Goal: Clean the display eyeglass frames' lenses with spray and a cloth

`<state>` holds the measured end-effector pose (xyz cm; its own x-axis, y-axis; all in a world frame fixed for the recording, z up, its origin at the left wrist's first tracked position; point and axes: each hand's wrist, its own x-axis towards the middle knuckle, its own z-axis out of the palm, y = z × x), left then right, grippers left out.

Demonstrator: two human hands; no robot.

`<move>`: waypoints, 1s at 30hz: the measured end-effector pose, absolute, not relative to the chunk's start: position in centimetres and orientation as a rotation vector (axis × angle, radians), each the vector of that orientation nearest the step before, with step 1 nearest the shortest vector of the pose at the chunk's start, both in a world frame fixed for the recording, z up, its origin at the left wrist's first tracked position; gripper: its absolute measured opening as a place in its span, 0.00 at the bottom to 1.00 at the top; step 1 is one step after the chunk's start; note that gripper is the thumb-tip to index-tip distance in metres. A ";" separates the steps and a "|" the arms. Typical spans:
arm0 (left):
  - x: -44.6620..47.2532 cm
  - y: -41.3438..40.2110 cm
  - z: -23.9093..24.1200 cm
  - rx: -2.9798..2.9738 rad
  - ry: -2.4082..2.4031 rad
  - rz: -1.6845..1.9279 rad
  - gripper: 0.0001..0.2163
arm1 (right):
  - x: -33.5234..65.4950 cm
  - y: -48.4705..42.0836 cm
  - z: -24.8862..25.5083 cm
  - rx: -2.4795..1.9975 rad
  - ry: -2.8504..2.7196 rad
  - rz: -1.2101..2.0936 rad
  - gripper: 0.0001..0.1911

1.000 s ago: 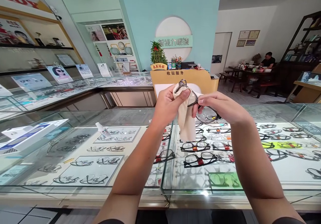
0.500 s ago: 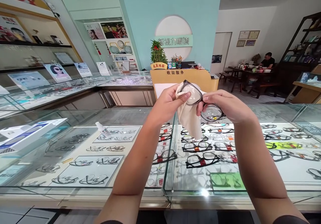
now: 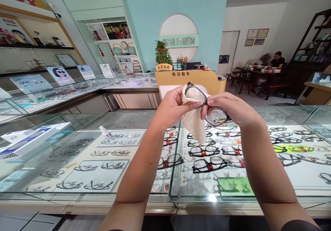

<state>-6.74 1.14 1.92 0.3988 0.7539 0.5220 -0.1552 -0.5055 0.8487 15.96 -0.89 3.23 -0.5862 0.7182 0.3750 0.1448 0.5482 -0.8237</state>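
A pair of dark-framed eyeglasses (image 3: 217, 117) is held up in front of me, tilted down to the right, above the glass display case. My right hand (image 3: 231, 107) pinches the frame near the bridge. My left hand (image 3: 176, 106) is closed on a cream cleaning cloth (image 3: 195, 124), folded round the left lens with the thumb pressed on its lower part. The cloth's loose end hangs below the glasses. The fingers behind the lens are hidden by the cloth.
Below my arms, the glass display case (image 3: 181, 200) holds rows of eyeglasses (image 3: 210, 164). A small white spray bottle (image 3: 106, 133) and a white-and-blue box (image 3: 33, 139) stand at the left. Farther off are a wooden counter (image 3: 186, 80) and a seated person (image 3: 278, 61).
My left thumb has slid down and right across the left lens, with the cloth now covering more of it. The glasses have shifted slightly left; my right hand keeps its pinch.
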 end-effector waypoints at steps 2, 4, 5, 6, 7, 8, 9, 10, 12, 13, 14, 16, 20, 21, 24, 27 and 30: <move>-6.8 1.0 2.0 1.743 0.529 1.245 0.20 | 15.9 -0.9 3.2 -0.687 -2.052 1.013 0.22; -6.8 0.9 2.1 1.747 0.540 1.249 0.20 | 15.9 -0.9 3.2 -0.689 -2.051 1.014 0.22; -6.8 0.9 2.2 1.751 0.547 1.250 0.20 | 15.9 -0.9 3.2 -0.692 -2.052 1.012 0.22; -6.8 0.9 2.2 1.756 0.553 1.249 0.20 | 15.9 -0.9 3.2 -0.696 -2.053 1.008 0.22; -6.8 0.9 2.2 1.759 0.555 1.248 0.20 | 15.9 -0.9 3.2 -0.699 -2.056 1.006 0.22; -6.8 0.9 2.2 1.759 0.556 1.245 0.20 | 15.9 -0.9 3.2 -0.699 -2.058 1.006 0.22; -6.8 0.9 2.2 1.758 0.554 1.242 0.20 | 15.9 -0.9 3.1 -0.695 -2.059 1.006 0.22; -6.8 0.9 2.2 1.757 0.552 1.238 0.20 | 15.9 -0.9 3.1 -0.691 -2.060 1.005 0.22; -6.9 0.9 2.1 1.754 0.549 1.237 0.20 | 15.9 -0.8 3.1 -0.685 -2.062 1.003 0.21; -6.9 0.9 2.1 1.754 0.550 1.237 0.20 | 15.9 -0.7 3.1 -0.681 -2.062 1.005 0.21; -6.9 0.9 2.1 1.756 0.550 1.239 0.20 | 15.9 -0.6 3.0 -0.677 -2.063 1.009 0.21; -6.8 1.0 2.0 1.764 0.546 1.246 0.20 | 16.0 -0.5 3.0 -0.661 -2.067 1.025 0.21; -6.3 1.0 1.7 1.780 0.536 1.301 0.21 | 16.0 -0.4 2.9 -0.632 -2.068 1.047 0.21; -6.2 0.9 1.7 1.782 0.531 1.318 0.21 | 16.0 -0.4 2.9 -0.629 -2.066 1.051 0.21; -5.6 0.8 1.5 1.785 0.511 1.380 0.20 | 15.8 -0.7 3.0 -0.628 -2.052 1.064 0.21; -4.9 0.7 1.4 1.781 0.531 1.497 0.20 | 15.5 -0.9 3.1 -0.615 -2.040 1.078 0.20; -4.4 0.5 1.4 1.767 0.538 1.585 0.19 | 15.3 -1.1 3.1 -0.592 -2.054 1.089 0.21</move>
